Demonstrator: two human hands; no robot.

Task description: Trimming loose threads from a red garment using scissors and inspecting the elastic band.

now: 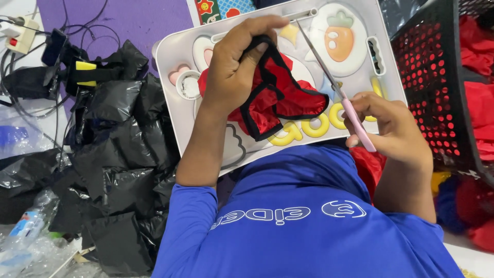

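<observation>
We hold the red garment (278, 98), a small piece of red cloth edged in black binding, bunched in our left hand (236, 67), whose fingers are clenched around the upper fold of the cloth. The garment rests over the middle of a white lap tray (170, 56) that lies across our lap, above the blue shirt (309, 216). Our right hand (391, 128) grips the pink handles of a pair of scissors (334, 90); the blades point up and to the left, lie close together and pass just beside the right edge of the garment without touching it, as far as we can tell. We judge the trimming work to be in mid-course: the piece in hand appears whole, no cut threads or offcuts can be made out on the tray, and more red cloth waits nearby. To the right, a black perforated basket (427, 31) holds further red fabric (478, 98), and more red and blue pieces lie below it near our right elbow. The tray carries moulded decoration: a carrot shape in orange and green at the upper right, a pink heart at the left, a round white recess, and raised yellow letter shapes along the lower edge, partly covered by the garment. To the left lies a heap of black plastic bags (118, 170), with clear plastic wrapping (31, 242) below it and a white power strip (23, 33) with cables at the upper left on a purple mat (139, 20).
</observation>
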